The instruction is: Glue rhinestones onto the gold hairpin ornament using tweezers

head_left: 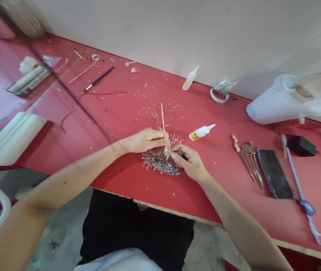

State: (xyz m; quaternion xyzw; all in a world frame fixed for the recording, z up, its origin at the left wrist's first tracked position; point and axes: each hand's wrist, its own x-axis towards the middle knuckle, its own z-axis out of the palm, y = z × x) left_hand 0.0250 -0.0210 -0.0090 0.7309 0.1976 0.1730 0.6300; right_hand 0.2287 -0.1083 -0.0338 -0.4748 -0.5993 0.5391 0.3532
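Between the thumb and fingers of my left hand (pixel 152 141) is a gold hair stick (pixel 163 116), its long pin pointing up and away from me. Its decorated head (pixel 167 151) faces down, dotted with small shiny pieces. My right hand (pixel 190 162) is closed in a pinch right beside that head. A small dark, slim object (pixel 181 152) shows among its fingers, too little visible to name. Under both hands lies a heap of glittering, multicoloured chips (pixel 160 163). A white glue bottle with a yellow label (pixel 201 132) lies just beyond my right hand.
Another glue bottle (pixel 190 79) and a tape ring (pixel 219 95) sit near the wall. At right are finished-looking gold hair sticks (pixel 248 158), a phone (pixel 275 173), a black block (pixel 301 146) and a white jug (pixel 273 99). A paintbrush (pixel 98 79) lies left.
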